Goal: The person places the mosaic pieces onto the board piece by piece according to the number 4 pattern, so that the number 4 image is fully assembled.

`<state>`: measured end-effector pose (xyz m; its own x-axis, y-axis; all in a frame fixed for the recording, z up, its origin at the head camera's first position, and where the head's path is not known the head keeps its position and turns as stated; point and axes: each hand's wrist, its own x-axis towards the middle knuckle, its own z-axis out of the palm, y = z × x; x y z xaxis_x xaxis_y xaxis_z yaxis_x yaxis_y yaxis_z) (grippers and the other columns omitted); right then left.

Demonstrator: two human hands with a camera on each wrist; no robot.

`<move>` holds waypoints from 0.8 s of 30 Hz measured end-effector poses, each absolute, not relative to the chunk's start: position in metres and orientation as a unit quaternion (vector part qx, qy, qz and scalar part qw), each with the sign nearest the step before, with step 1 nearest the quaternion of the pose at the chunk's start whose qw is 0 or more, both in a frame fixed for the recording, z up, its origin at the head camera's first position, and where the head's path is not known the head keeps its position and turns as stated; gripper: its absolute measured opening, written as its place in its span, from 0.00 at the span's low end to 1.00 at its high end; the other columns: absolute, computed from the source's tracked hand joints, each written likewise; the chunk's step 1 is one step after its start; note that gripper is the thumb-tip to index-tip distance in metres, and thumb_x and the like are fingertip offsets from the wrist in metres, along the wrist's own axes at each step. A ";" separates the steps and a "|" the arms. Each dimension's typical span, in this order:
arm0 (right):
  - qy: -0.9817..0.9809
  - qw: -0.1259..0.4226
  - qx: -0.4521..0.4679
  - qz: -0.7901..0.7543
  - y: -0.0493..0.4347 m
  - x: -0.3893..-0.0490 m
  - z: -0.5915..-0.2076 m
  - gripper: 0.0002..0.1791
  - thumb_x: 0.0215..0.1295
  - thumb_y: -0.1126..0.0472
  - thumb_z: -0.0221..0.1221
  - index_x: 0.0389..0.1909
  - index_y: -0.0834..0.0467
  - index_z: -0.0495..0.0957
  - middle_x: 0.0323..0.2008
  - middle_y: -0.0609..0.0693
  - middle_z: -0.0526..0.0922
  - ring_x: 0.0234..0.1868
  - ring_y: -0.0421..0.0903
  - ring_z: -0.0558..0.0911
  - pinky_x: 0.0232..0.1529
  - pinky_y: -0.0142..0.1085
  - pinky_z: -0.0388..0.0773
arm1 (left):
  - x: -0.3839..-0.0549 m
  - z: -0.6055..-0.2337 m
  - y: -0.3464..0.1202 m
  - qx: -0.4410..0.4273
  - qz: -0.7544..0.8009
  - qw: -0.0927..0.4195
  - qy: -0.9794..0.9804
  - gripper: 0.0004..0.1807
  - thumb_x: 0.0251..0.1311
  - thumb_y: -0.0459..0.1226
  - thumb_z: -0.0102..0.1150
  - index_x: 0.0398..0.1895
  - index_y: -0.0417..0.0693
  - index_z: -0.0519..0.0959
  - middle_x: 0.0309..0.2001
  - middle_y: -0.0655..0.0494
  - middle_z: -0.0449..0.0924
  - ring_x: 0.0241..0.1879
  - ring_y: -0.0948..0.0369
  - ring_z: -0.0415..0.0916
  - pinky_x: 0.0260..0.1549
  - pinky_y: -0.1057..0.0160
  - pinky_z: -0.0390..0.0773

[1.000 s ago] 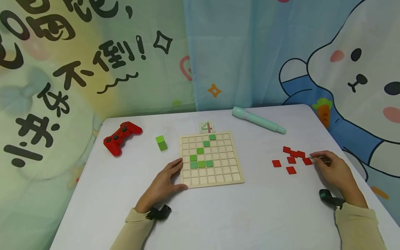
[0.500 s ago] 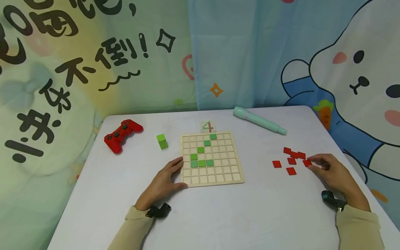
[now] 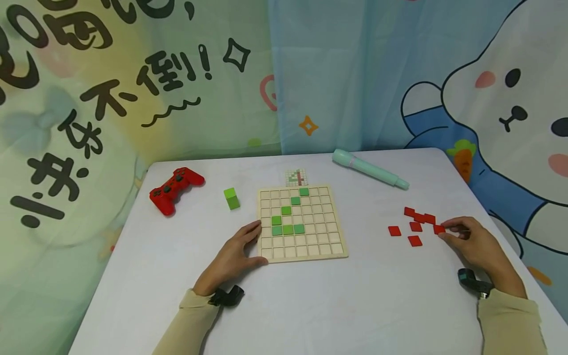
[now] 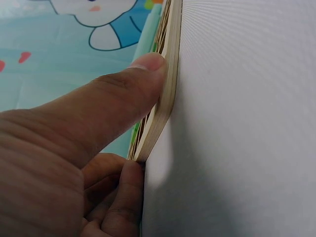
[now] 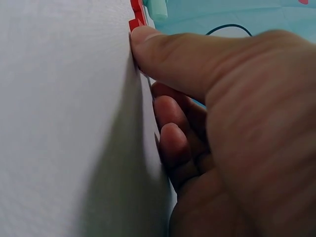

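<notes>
In the head view a square wooden grid board (image 3: 312,250) lies mid-table, several green tiles (image 3: 287,230) set in its squares. My left hand (image 3: 231,259) holds the board at its near left corner, thumb on the front edge and fingers along the left side. The left wrist view shows the thumb (image 4: 131,89) across the board's rim. At the right, my right hand (image 3: 475,246) pinches a red square tile (image 3: 438,230) between thumb and forefinger, low over the table. Several other red tiles (image 3: 415,227) lie just left of it. In the right wrist view the remaining fingers (image 5: 173,140) curl near the tabletop.
A small patterned card (image 3: 296,177) lies behind the board. Left of the board stand a green block (image 3: 231,198) and a red game controller (image 3: 177,190). A mint-coloured marker (image 3: 370,169) lies at the back right. A printed curtain (image 3: 319,74) hangs behind the table.
My right hand has come onto the rightmost red tile; its thumb and forefinger now pinch the edge. My left hand stays at the board's corner. The head view has shifted slightly.
</notes>
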<state>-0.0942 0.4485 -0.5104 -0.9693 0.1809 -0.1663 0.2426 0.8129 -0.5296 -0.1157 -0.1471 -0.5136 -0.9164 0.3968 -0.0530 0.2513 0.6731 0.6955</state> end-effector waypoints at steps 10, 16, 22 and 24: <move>0.955 0.025 0.087 -0.283 0.451 -0.092 -0.516 0.30 0.77 0.47 0.64 0.67 0.64 0.72 0.54 0.67 0.77 0.51 0.60 0.73 0.32 0.18 0.68 | -0.115 -0.512 -0.145 0.175 0.360 0.100 0.911 0.52 0.56 0.41 0.82 0.82 0.42 0.64 0.84 0.51 0.60 0.84 0.48 0.57 0.79 0.45 0.67; 0.961 0.024 0.077 -0.266 0.448 -0.092 -0.515 0.28 0.77 0.51 0.65 0.66 0.66 0.71 0.54 0.69 0.76 0.51 0.62 0.72 0.35 0.26 0.70 | -0.116 -0.511 -0.145 0.176 0.358 0.108 0.910 0.53 0.56 0.42 0.82 0.82 0.43 0.63 0.85 0.52 0.59 0.85 0.49 0.56 0.80 0.45 0.65; 0.965 0.027 0.056 -0.254 0.444 -0.094 -0.511 0.28 0.75 0.55 0.66 0.65 0.67 0.71 0.53 0.69 0.76 0.51 0.64 0.73 0.40 0.32 0.74 | -0.115 -0.510 -0.144 0.173 0.365 0.110 0.908 0.53 0.56 0.41 0.82 0.82 0.43 0.63 0.85 0.52 0.59 0.85 0.49 0.56 0.80 0.45 0.65; 0.965 0.033 0.052 -0.256 0.443 -0.094 -0.510 0.28 0.75 0.55 0.66 0.66 0.67 0.70 0.54 0.69 0.75 0.52 0.64 0.73 0.41 0.33 0.75 | -0.115 -0.510 -0.145 0.169 0.367 0.111 0.908 0.53 0.56 0.41 0.82 0.82 0.43 0.63 0.85 0.53 0.59 0.85 0.50 0.56 0.80 0.45 0.65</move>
<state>-0.0940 0.4432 -0.5099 -0.9924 0.0840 -0.0900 0.1176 0.8634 -0.4906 -0.1148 -0.1449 -0.5097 -0.9183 0.3883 -0.0770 0.2261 0.6741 0.7032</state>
